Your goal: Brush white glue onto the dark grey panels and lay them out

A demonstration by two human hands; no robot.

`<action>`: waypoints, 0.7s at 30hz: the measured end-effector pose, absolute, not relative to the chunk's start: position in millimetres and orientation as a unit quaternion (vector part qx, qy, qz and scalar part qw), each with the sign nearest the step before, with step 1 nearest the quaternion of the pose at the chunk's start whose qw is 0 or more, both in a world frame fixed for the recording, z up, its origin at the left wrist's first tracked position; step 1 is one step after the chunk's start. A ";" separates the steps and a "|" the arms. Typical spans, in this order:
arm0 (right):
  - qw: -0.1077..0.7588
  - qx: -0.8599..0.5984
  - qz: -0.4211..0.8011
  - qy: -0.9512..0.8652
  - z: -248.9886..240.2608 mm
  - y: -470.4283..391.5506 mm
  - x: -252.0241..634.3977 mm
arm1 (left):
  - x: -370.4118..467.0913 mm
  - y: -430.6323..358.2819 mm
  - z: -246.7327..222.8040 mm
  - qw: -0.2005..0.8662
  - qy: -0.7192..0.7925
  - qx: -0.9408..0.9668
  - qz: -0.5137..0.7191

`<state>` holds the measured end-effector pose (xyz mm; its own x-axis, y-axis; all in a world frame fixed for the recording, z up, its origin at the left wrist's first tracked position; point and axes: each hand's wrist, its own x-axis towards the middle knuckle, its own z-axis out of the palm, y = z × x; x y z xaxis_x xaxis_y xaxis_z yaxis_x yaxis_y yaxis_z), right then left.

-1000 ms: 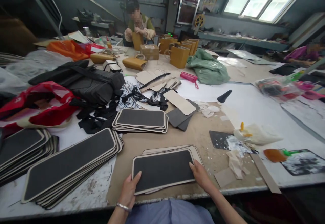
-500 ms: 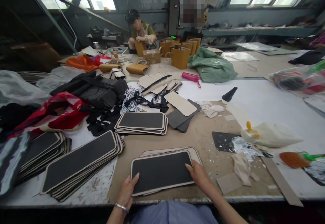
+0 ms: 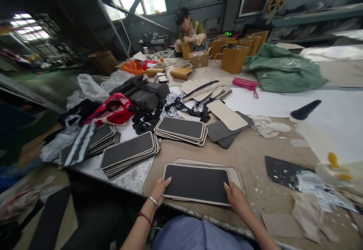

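View is swinging left since last frame; your grip isn't changing

Your left hand (image 3: 159,189) is pinching the black panel (image 3: 196,183) at its left end, your right hand (image 3: 237,198) is gripping the right end, thumbs on top. Panel is overlapping pale boards (image 3: 237,176) near the table edge (image 3: 210,217). One panel stack (image 3: 180,130) is sitting beyond it.

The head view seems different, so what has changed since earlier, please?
The view turned left, shifting the table's things rightward in the picture. Nothing was taken or let go: the left hand and right hand still hold the dark panel at its ends. The stacked panels look unmoved.
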<state>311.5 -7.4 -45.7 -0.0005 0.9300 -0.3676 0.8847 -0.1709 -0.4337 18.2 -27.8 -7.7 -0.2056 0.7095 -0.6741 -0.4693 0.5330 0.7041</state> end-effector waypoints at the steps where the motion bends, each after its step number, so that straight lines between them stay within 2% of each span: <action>1: 0.037 -0.702 0.294 -0.647 -46.8 -7.1 312.1 | 18.7 -27.6 -6.0 0.622 0.614 0.096 0.477; 7: 0.036 -0.691 0.288 -0.662 -52.4 -5.0 315.4 | 20.4 -28.3 1.7 0.613 0.610 0.089 0.494; 13: 0.095 -0.689 0.300 -0.653 -58.7 -6.5 318.4 | 18.8 -29.9 -9.6 0.622 0.609 0.092 0.484; 21: 0.123 -0.706 0.306 -0.627 -63.5 -8.3 320.1 | 6.8 -27.1 -2.0 0.701 0.534 0.053 0.470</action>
